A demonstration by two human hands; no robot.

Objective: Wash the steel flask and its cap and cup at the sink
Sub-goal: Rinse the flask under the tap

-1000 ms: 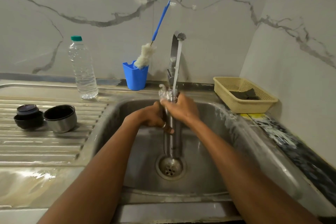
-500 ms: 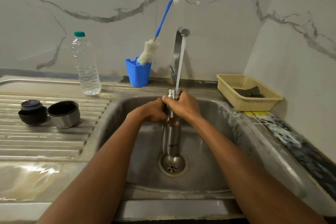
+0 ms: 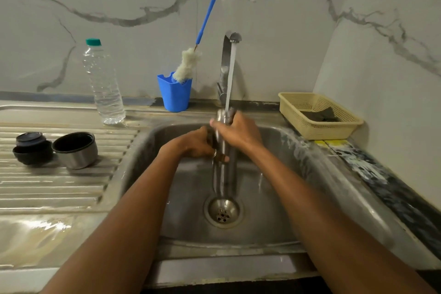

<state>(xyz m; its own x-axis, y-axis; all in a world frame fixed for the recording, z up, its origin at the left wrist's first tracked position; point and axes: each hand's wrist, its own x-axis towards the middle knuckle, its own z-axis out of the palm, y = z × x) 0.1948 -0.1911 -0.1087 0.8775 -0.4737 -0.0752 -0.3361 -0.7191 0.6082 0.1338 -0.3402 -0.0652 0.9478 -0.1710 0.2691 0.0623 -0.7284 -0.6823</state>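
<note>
The tall steel flask stands upright in the sink, its base near the drain. Water from the tap runs onto its open mouth. My right hand grips the flask just below the mouth. My left hand wraps the flask's upper body a little lower, from the left. The steel cup sits mouth-up on the ribbed draining board at the left. The black cap rests right beside it, further left.
A clear plastic water bottle stands on the back ledge. A blue holder with a bottle brush is left of the tap. A beige basket with a dark scrub pad sits at the sink's right corner. The wall closes in on the right.
The flask has come down a little under the stream and my hands have shifted along it; the splash at its mouth seen a second ago is gone.
</note>
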